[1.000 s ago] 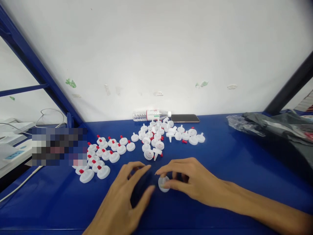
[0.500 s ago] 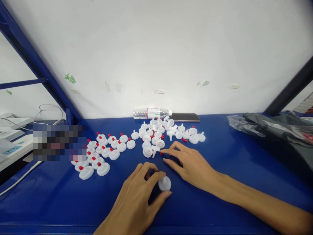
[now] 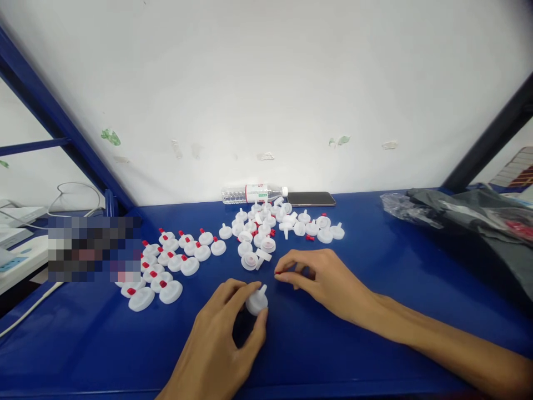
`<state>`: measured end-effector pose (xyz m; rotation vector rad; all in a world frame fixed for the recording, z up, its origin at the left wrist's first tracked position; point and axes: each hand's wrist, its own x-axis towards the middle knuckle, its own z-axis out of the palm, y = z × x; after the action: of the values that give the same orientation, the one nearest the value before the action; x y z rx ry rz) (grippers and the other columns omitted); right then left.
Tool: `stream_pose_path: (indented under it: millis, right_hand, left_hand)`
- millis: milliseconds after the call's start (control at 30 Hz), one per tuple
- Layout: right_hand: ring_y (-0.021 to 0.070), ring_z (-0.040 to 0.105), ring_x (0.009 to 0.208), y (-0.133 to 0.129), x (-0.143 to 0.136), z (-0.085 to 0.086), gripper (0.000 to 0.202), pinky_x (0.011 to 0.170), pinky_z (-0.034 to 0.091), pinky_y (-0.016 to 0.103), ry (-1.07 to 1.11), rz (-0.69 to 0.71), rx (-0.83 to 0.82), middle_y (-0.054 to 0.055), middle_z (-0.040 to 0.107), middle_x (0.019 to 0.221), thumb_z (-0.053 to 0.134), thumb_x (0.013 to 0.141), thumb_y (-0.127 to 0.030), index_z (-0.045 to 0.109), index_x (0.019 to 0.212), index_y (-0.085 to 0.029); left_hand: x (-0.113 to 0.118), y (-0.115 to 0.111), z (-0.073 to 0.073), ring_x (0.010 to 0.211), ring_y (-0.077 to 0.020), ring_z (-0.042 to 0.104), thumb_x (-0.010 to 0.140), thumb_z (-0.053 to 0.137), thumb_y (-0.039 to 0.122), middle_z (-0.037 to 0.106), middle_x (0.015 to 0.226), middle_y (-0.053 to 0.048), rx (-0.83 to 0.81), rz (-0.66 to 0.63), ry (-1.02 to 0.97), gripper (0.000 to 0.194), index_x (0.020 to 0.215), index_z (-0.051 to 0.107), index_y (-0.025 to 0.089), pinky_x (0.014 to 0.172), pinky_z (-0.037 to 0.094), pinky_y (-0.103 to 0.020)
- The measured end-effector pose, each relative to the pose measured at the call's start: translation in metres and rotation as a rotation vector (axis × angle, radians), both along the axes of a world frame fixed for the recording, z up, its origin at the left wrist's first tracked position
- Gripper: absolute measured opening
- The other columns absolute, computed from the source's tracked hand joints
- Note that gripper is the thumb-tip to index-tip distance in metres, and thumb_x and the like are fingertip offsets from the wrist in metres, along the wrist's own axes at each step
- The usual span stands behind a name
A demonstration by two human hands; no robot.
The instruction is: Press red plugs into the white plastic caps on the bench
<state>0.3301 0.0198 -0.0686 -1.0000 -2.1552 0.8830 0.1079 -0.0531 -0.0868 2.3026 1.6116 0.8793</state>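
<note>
Between the thumb and index finger of my left hand (image 3: 216, 336) is a white nozzle cap (image 3: 257, 303), its spout pointing up and tilted slightly right. My right hand (image 3: 325, 278) is closed in a pinch just to the right, with a tiny red tip cap (image 3: 277, 273) partly visible at its fingertips. Beyond both hands lies a loose heap of white nozzle caps (image 3: 245, 249), some upright and some overturned, with red tip caps (image 3: 310, 238) among them. To the left stand several white nozzle caps fitted with red tips (image 3: 141, 299).
A clear bottle (image 3: 258, 193) lies along the wall beside a dark phone (image 3: 311, 199). Grey and clear plastic bags (image 3: 453, 214) are at the right. A white power strip (image 3: 25, 253) and cable (image 3: 33, 308) sit at the left, near a blue frame post (image 3: 79, 150).
My right hand has drawn back from the heap, its fingers closing on a red tip cap. My left hand now grips the nozzle cap, which has shifted left and tilted.
</note>
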Motion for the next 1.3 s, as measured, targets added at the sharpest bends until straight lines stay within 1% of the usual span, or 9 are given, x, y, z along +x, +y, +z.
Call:
stream_pose_path:
  millis: [100,167,300,533,700,867,1033,1200,1300]
  right_hand:
    - [0.013,0.072,0.071,-0.007,-0.003,0.006,0.01,0.059,0.05,0.021,0.202,0.004,-0.198,-0.003,0.077,0.084,0.072,0.094,-0.033,0.073,0.095,-0.023]
    - [0.0138,0.073,0.073,-0.011,-0.005,0.007,0.011,0.06,0.051,0.021,0.269,0.018,-0.258,-0.002,0.078,0.085,0.074,0.092,-0.033,0.075,0.094,-0.023]
    - [0.014,0.074,0.079,-0.016,-0.008,0.005,0.007,0.066,0.053,0.021,0.231,0.051,-0.22,-0.003,0.079,0.087,0.075,0.091,-0.029,0.078,0.096,-0.025]
    - [0.0139,0.072,0.07,-0.016,-0.006,0.005,0.014,0.063,0.053,0.021,0.235,0.032,-0.254,-0.001,0.076,0.073,0.077,0.089,-0.036,0.08,0.09,-0.022]
    - [0.0158,0.071,0.069,-0.016,-0.005,0.007,0.018,0.062,0.053,0.024,0.204,0.029,-0.249,0.001,0.076,0.075,0.074,0.091,-0.038,0.081,0.092,-0.021]
    - [0.0161,0.071,0.067,-0.016,-0.006,0.006,0.019,0.063,0.053,0.026,0.207,0.013,-0.282,0.001,0.076,0.073,0.076,0.089,-0.04,0.082,0.091,-0.021]
    - [0.0153,0.071,0.068,-0.017,-0.007,0.004,0.013,0.063,0.053,0.024,0.201,0.042,-0.301,0.001,0.078,0.079,0.075,0.09,-0.033,0.082,0.093,-0.022]
    - [0.0127,0.07,0.075,-0.019,-0.009,0.005,0.014,0.068,0.052,0.022,0.137,0.127,-0.157,-0.002,0.079,0.093,0.072,0.092,-0.024,0.081,0.102,-0.026]
    - [0.0118,0.068,0.08,-0.021,-0.01,0.01,0.023,0.073,0.051,0.022,0.098,0.185,-0.095,-0.002,0.077,0.102,0.068,0.093,-0.017,0.079,0.11,-0.029]
  left_hand:
    - [0.0,0.001,-0.003,0.091,-0.0158,0.069,0.096,0.059,0.031,0.067,0.107,-0.003,0.027,-0.028,0.022,0.031,0.126,0.064,0.026,0.08,0.06,-0.03]
    - [0.001,0.002,-0.004,0.092,-0.017,0.069,0.095,0.061,0.029,0.067,0.107,-0.004,0.059,-0.053,0.036,0.03,0.124,0.064,0.024,0.079,0.06,-0.031]
    - [0.001,0.003,-0.004,0.091,-0.0194,0.07,0.094,0.062,0.025,0.069,0.105,-0.005,0.111,-0.098,0.076,0.027,0.121,0.065,0.023,0.077,0.062,-0.034]
    - [0.0,0.003,-0.002,0.093,-0.0205,0.071,0.096,0.062,0.027,0.072,0.109,-0.004,0.162,-0.133,0.114,0.026,0.122,0.063,0.023,0.081,0.063,-0.037]
    - [0.0,0.002,-0.001,0.099,-0.0201,0.07,0.098,0.059,0.027,0.074,0.116,-0.004,0.154,-0.132,0.128,0.03,0.128,0.062,0.023,0.086,0.062,-0.035]
    - [-0.002,0.002,-0.002,0.093,-0.018,0.07,0.099,0.058,0.027,0.076,0.11,-0.002,0.113,-0.126,0.09,0.03,0.129,0.061,0.025,0.079,0.061,-0.03]
    - [-0.003,0.003,-0.003,0.088,-0.0168,0.07,0.099,0.057,0.027,0.075,0.1,0.001,0.064,-0.131,0.068,0.033,0.132,0.058,0.03,0.074,0.061,-0.029]
    - [-0.001,-0.001,-0.002,0.105,-0.0199,0.07,0.097,0.06,0.028,0.073,0.12,-0.003,0.107,-0.122,0.112,0.041,0.138,0.054,0.026,0.089,0.061,-0.033]
    - [-0.001,-0.005,0.001,0.11,-0.0172,0.068,0.097,0.058,0.022,0.069,0.127,-0.004,0.189,-0.085,0.018,0.043,0.139,0.052,0.027,0.092,0.059,-0.029]
